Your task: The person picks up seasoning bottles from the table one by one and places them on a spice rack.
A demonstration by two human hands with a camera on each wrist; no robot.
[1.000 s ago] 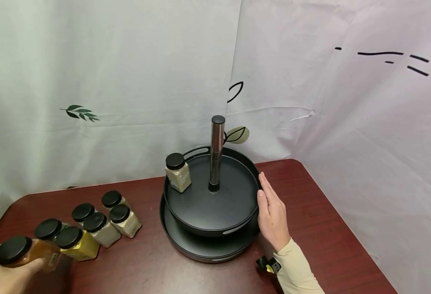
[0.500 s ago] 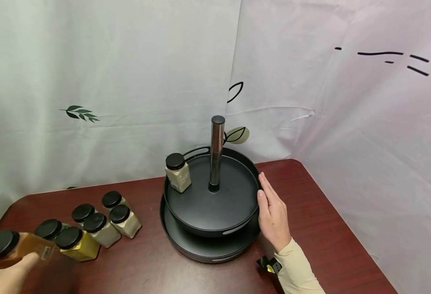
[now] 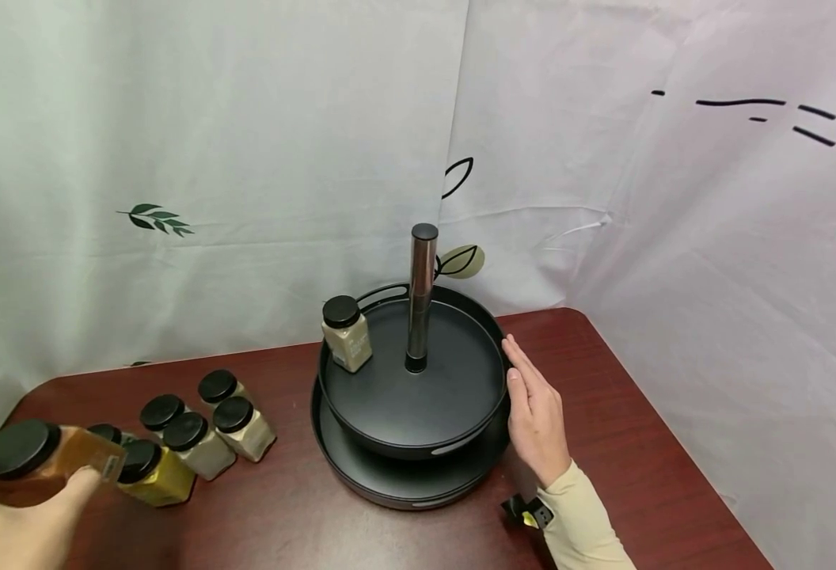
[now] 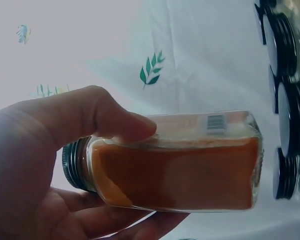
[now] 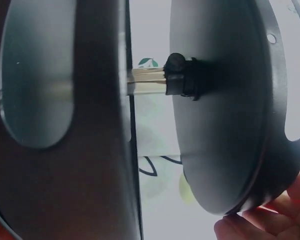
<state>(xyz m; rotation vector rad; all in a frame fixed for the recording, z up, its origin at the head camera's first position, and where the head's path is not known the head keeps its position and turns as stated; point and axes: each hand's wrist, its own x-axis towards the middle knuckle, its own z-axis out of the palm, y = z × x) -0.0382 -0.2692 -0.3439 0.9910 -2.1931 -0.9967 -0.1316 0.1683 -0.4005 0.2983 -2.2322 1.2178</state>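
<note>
My left hand (image 3: 22, 522) grips a glass spice jar of orange-brown powder (image 4: 180, 172) with a black lid, held on its side off the table in the left wrist view. Beside it at the left stand several black-lidded jars, among them a yellow spice jar (image 3: 165, 479) and a pale one (image 3: 250, 434). My right hand (image 3: 541, 431) lies with straight fingers along the right rim of the upper tray (image 3: 418, 416) of a black two-tier stand; in the right wrist view its fingertips (image 5: 255, 222) touch that tray's edge. A beige spice jar (image 3: 350, 346) stands on this tray, at the left.
A metal post (image 3: 420, 301) rises from the middle of the upper tray. The lower tray (image 3: 389, 479) juts out beneath it. A patterned white curtain (image 3: 283, 158) hangs behind the red-brown table (image 3: 275, 514). A small black device (image 3: 528, 511) sits by the right wrist.
My left hand first moved left with the orange-brown jar, then up and slightly right, so the jar now covers part of a jar behind it. My right hand has barely shifted.
</note>
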